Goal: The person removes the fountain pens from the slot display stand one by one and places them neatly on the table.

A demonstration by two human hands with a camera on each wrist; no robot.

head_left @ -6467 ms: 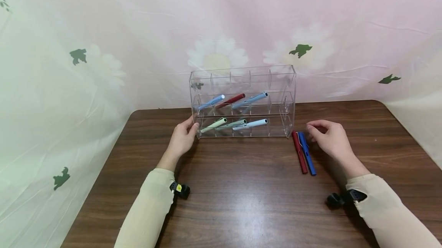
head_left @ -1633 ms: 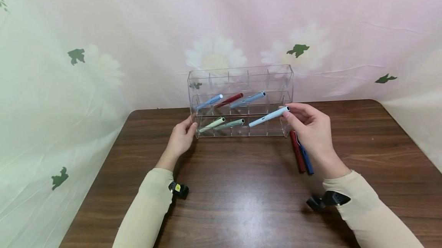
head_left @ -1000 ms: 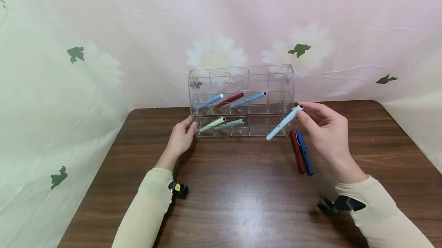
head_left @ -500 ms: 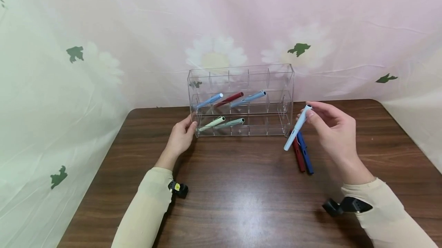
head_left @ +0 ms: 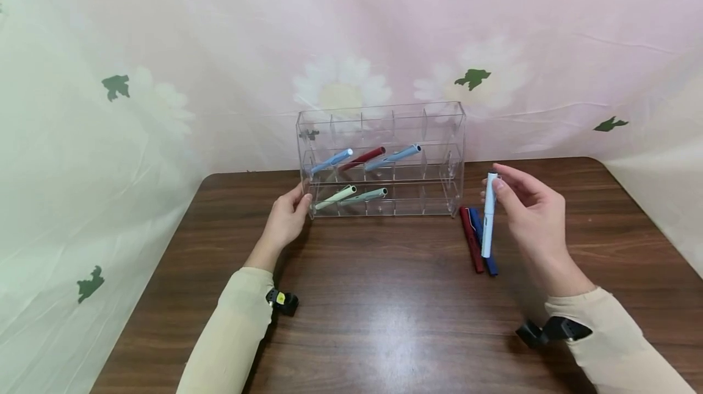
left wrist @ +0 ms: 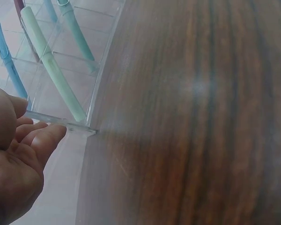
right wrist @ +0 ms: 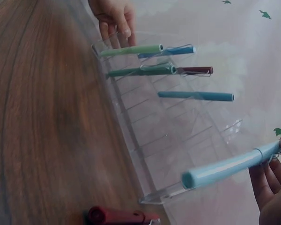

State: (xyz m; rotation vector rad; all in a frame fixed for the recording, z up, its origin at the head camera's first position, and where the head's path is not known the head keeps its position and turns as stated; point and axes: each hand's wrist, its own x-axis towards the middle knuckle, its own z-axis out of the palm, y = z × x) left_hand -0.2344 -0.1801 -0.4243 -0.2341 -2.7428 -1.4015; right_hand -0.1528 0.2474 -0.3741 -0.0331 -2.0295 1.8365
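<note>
- I have the light blue pen (head_left: 488, 223) in the right hand (head_left: 535, 217), pinched near its far end; thumb and fingers are narrow on it, and the right wrist view shows the clip just beside them.
- From those fingers the barrel slopes back toward the wearer, free end nearest me; in the head view its long axis runs almost straight up and down the frame.
- I read that axis as what counts most here: it lies close to parallel with the two loose pens and points past the clear rack (head_left: 406, 216), not into it.
- The dark blue pen (head_left: 476, 222) lies on the bench (head_left: 357, 308), partly covered by the held barrel in my head view; I cannot tell the gap between them.
- The red pen (head_left: 472, 240) lies just beside it on the rack side, its far end near the rack's right front corner.
- I count the right hand as the nearer one to all three pens; the left hand (head_left: 288, 217) is well apart, gripping the rack's left end with thumb and fingers narrow on the edge, which I judge helps steady it.
- In the rack I see a pale green pen (head_left: 336, 197) and a grey-green pen (head_left: 365, 196) on the lower tier, with a sky-blue pen (head_left: 331, 161), a maroon pen (head_left: 362, 159) and a steel-blue pen (head_left: 393, 158) above, all tilted rightward.
</note>
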